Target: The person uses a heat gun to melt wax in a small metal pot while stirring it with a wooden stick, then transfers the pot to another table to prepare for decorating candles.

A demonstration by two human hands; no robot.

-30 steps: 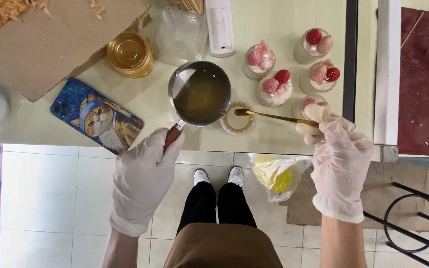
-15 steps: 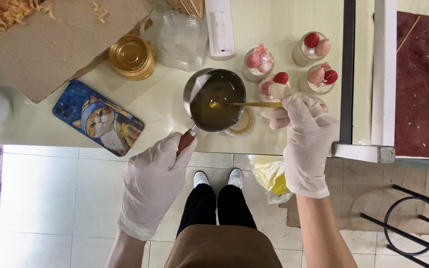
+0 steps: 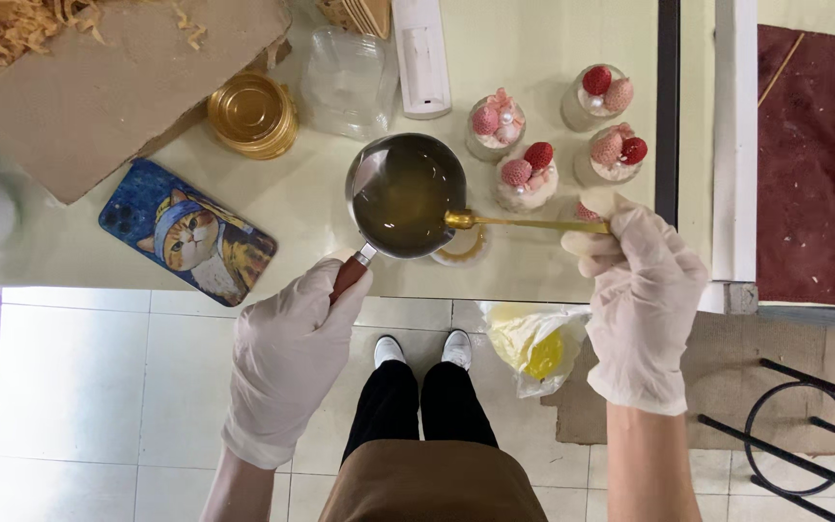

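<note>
Since half second ago our spoon (image 3: 524, 222) bowl slides from liquid to saucepan (image 3: 405, 196) right rim. Our right hand (image 3: 642, 290) pinches gold handle; left hand (image 3: 292, 353) wraps saucepan handle. Saucepan sits at near table edge, left of dessert cups (image 3: 526, 177).

1. The left hand (image 3: 287, 362) covers most of the saucepan handle (image 3: 352, 274).
2. A small dish (image 3: 463, 246), perhaps holding wax, sits half hidden under the saucepan (image 3: 406, 195).
3. The top edge cuts off the shavings (image 3: 12, 24).
</note>
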